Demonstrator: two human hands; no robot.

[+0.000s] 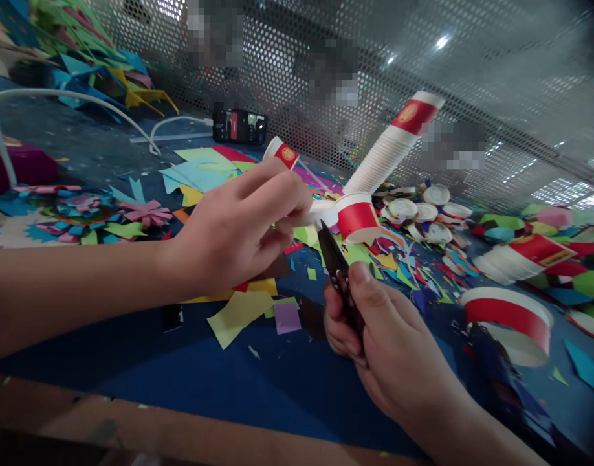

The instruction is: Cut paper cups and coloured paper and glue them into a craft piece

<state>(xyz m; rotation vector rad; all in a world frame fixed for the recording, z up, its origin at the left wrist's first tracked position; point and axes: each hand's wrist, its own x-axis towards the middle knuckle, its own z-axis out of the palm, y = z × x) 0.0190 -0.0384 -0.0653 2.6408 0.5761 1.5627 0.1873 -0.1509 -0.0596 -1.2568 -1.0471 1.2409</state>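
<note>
My left hand (pixel 243 226) is closed, its fingertips pinching a small white piece of paper (pixel 325 211) that looks cut from a paper cup. Dark scissors (pixel 334 255) sit in my right hand (pixel 379 323), whose fingers wrap round the handles. The blades point up and away from me, their tips at the lower edge of the white piece. I cannot tell whether they touch it. Right behind the tips stands a red and white paper cup (pixel 358 219). Part of the white piece is hidden by my left fingers.
Colored paper scraps (pixel 241 314) litter the blue table (pixel 190 362). A leaning stack of paper cups (pixel 384 152) rises behind, near a perforated metal screen (pixel 268 65). A phone (pixel 239 127) rests against the screen. A red and white cup ring (pixel 508 323) lies at right.
</note>
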